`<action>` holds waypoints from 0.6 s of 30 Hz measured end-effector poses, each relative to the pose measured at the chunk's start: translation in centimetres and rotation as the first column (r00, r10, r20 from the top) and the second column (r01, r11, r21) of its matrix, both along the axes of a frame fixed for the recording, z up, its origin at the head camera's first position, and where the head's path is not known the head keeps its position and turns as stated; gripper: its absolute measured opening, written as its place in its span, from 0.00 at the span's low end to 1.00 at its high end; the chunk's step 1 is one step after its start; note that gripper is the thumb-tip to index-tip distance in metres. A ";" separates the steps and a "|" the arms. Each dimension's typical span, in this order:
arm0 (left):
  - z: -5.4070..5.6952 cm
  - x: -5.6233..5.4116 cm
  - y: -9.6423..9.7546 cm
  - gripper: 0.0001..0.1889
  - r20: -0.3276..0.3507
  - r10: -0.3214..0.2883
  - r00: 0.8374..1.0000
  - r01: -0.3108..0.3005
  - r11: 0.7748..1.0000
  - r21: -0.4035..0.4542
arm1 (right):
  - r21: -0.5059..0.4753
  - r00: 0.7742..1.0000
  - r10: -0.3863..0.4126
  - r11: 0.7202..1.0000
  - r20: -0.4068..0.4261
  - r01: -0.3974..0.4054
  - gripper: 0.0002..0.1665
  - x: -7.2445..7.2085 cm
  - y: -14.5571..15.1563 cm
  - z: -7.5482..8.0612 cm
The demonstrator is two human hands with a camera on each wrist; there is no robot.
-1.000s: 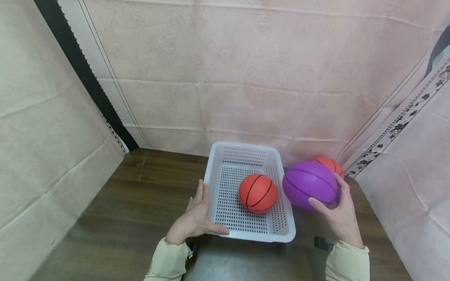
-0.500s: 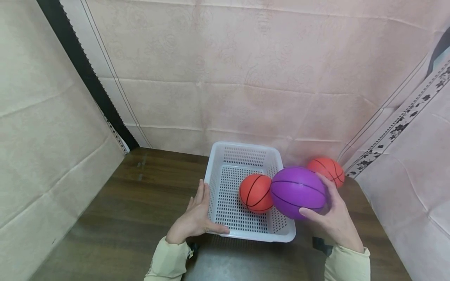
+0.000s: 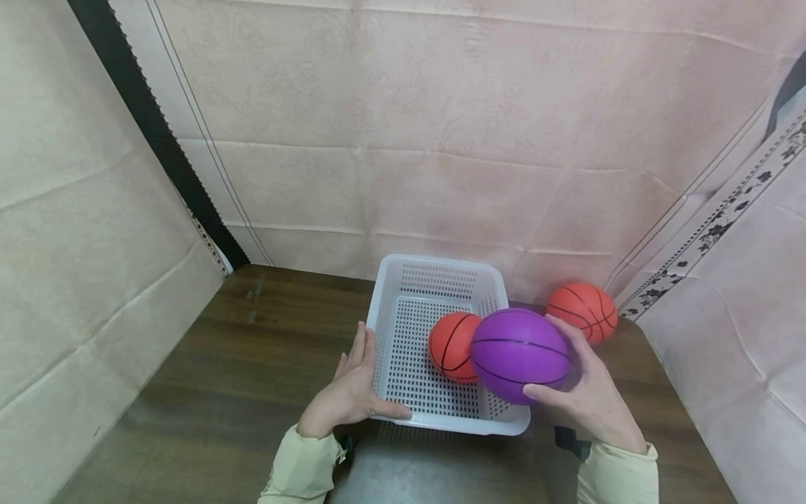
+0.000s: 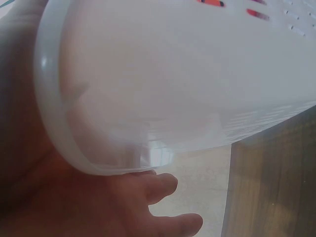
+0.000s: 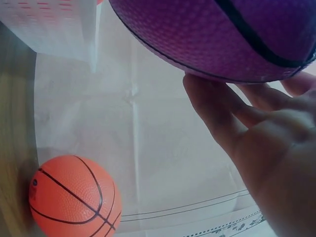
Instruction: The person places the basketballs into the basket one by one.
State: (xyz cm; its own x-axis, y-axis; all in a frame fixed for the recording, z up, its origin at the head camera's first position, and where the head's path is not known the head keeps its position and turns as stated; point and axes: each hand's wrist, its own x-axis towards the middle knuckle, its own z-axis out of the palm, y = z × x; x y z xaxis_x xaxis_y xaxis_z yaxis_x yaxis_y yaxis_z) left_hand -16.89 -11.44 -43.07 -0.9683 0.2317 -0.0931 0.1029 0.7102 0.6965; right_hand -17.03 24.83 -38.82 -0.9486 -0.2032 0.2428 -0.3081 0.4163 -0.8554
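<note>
My right hand (image 3: 592,392) grips a purple ball with black seams, a small basketball (image 3: 519,355), with fingers and thumb spread round its right side. The ball is held up over the right rim of a white plastic basket (image 3: 516,422) and hides part of that rim. In the basket sits an orange basketball (image 3: 450,348), its right side covered by the purple one. My left hand (image 3: 346,395) rests at the basket's front left corner, fingers straight along the left side and thumb on the front rim. The left wrist view shows the basket's wall (image 4: 163,74) close up.
Another orange basketball (image 3: 582,311) lies on the wooden table (image 3: 252,392) at the back right, also seen in the right wrist view as an orange ball (image 5: 74,197). Pale cloth walls (image 3: 441,154) stand behind and on both sides.
My right hand has carried the purple basketball leftward and toward me, from beside the basket to over its right rim. The orange ball behind it has come into view. My left hand stays put.
</note>
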 end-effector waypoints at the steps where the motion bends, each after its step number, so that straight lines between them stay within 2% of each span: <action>1: 0.0 0.0 0.0 0.80 0.001 0.001 1.000 -0.001 1.000 0.001 | 0.012 1.000 0.002 1.000 0.004 -0.002 0.62 0.0 0.0 0.0; 14: 0.1 0.0 0.0 0.80 0.008 0.007 1.000 -0.007 1.000 -0.014 | 0.074 0.997 0.073 0.995 0.005 -0.073 0.64 0.2 -0.8 0.1; 18: 0.1 0.0 0.0 0.80 0.008 0.009 1.000 -0.009 1.000 -0.024 | 0.045 0.993 0.120 0.992 0.000 -0.120 0.64 0.2 -1.3 0.3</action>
State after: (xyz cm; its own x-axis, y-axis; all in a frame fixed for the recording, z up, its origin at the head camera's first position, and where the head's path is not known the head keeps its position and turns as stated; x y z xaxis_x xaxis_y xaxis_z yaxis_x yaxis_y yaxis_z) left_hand -16.91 -11.40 -42.98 -0.9695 0.2209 -0.1061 0.0913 0.7274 0.6801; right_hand -16.84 23.51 -38.55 -0.9159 -0.3264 0.2337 -0.3607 0.4137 -0.8359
